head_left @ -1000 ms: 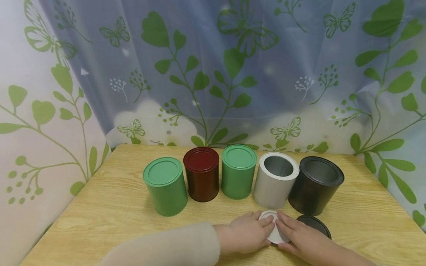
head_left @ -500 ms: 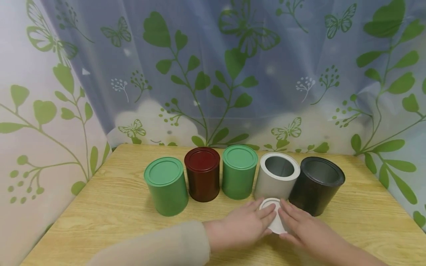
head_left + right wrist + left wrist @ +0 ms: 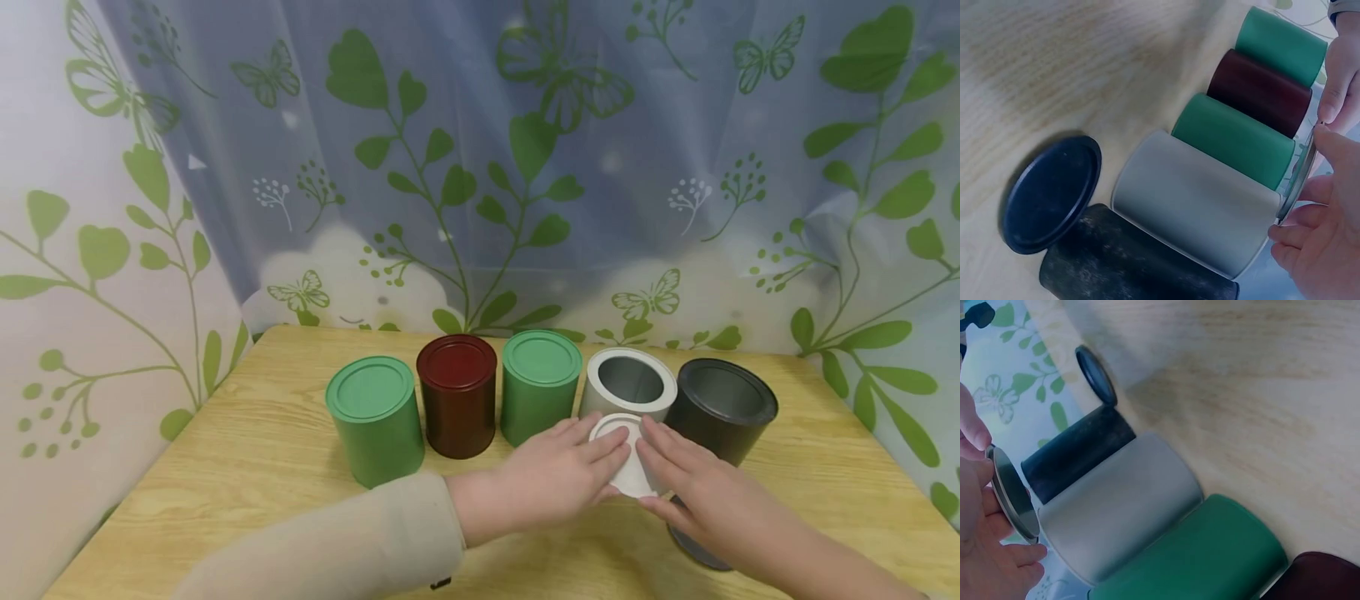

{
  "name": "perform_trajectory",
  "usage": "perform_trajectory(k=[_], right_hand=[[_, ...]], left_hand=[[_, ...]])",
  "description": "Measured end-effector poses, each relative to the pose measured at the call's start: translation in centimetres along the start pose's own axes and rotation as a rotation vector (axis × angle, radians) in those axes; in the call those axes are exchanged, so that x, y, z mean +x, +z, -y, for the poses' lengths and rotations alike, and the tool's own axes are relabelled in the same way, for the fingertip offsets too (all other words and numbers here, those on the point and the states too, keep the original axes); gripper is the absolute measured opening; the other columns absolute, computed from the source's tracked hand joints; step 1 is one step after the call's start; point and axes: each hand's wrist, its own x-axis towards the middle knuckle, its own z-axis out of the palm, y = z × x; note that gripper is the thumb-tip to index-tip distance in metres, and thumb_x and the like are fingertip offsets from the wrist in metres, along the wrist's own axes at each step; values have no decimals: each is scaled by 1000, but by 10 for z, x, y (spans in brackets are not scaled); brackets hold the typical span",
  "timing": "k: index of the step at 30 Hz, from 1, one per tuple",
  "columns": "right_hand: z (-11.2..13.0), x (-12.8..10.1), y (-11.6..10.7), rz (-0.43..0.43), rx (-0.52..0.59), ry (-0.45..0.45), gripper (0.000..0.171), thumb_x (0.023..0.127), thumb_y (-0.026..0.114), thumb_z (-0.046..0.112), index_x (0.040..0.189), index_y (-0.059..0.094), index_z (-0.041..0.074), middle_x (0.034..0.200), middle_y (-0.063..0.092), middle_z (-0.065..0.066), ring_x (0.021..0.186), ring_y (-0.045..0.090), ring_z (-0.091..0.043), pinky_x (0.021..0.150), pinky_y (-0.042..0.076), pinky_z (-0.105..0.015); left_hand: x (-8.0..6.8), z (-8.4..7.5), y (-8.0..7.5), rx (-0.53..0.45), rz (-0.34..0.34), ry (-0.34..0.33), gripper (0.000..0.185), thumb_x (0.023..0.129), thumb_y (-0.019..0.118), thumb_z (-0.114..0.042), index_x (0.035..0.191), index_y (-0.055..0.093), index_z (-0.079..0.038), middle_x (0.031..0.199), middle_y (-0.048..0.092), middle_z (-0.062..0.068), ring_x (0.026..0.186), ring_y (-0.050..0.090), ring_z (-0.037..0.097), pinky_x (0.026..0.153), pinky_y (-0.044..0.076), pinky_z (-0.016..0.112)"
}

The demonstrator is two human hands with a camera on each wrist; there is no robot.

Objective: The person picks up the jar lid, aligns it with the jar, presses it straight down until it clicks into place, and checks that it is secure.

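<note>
Both my hands hold a white round lid [image 3: 634,479] between them, raised off the table. My left hand [image 3: 551,475] has fingers spread on its top and a thumb at the near edge. From the other side, my right hand [image 3: 701,487] grips it the same way. The wrist views show the lid edge-on, its hollow underside facing the cans. Just beyond stands a white can [image 3: 1200,200], its top uncovered, close to the lid's far edge. At its right is an open black can [image 3: 726,437], partly behind my right hand.
A black lid [image 3: 1054,194] lies on the wooden table [image 3: 247,433] near the black can, partly under my right hand in the head view. Left of the white can stand a green can [image 3: 536,408], a dark red can [image 3: 459,425] and another green can [image 3: 378,446], all lidded.
Both hands have lifted the white lid from the table and moved it away from me, up toward the white can's open top. The cans have stayed put.
</note>
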Motion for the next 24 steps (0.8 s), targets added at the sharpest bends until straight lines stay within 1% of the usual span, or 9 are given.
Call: perform_trajectory(k=[2,5,12,15,20,24], right_hand=[[-1,1,-2,-15,0,-7,58,81,70,37,122,60,-3,132,49,-23,115,51,-39,82,48,-46],[-2,4,-6,-10,11,3,58,80,72,33,123,59,-3,134,47,-23,117,50,-38,82,48,-47],[-9,12,-13,49,53,44,57,83,69,31,126,56,-3,137,44,-23,119,48,-38,83,48,-46],[-13,16,-16,89,84,77,57,85,67,32,129,54,-3,139,41,-24,120,46,-38,84,48,-46],[-20,22,-19,152,112,109,57,89,62,33,131,51,-3,141,38,-24,124,42,-39,88,45,-49],[-26,27,-20,208,126,130,59,92,58,36,134,47,-3,143,35,-24,126,39,-40,91,42,-52]], left_hand=[[1,2,-2,3,-1,2,50,100,36,-43,140,45,-15,144,41,0,128,41,26,102,36,32],[4,6,-5,-3,5,5,50,100,36,-42,140,44,-14,144,40,0,130,39,26,102,36,33],[13,16,-5,-35,53,9,51,100,35,-42,143,40,-15,147,36,0,133,34,26,104,34,34],[20,21,-5,-62,101,3,52,100,34,-42,145,37,-15,149,32,0,134,31,25,105,31,34],[30,29,-4,-132,204,-14,53,101,29,-41,148,29,-17,152,23,-1,138,22,25,108,26,36],[37,33,-3,-173,247,-27,53,101,28,-41,149,25,-18,153,19,-2,139,18,24,109,23,37]])
